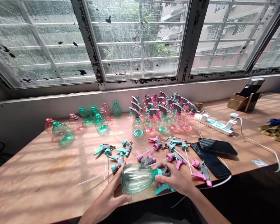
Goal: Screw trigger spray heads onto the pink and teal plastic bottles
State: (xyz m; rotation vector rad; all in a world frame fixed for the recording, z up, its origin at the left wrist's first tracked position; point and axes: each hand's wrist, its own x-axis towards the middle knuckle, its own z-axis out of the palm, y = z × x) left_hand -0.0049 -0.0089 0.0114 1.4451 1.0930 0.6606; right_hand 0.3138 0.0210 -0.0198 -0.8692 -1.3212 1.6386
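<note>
A clear green-tinted spray bottle lies on its side at the near edge of the wooden table. My left hand cups its base with fingers wrapped round it. My right hand grips the teal and grey trigger sprayer head at the bottle's neck. Loose trigger heads in teal and pink, each with a thin dip tube, lie scattered just beyond my hands.
Assembled spray bottles stand grouped at the back centre. Capless green and pink bottles lie at the back left. Two black phones, a white power strip with cables and a cardboard box are on the right.
</note>
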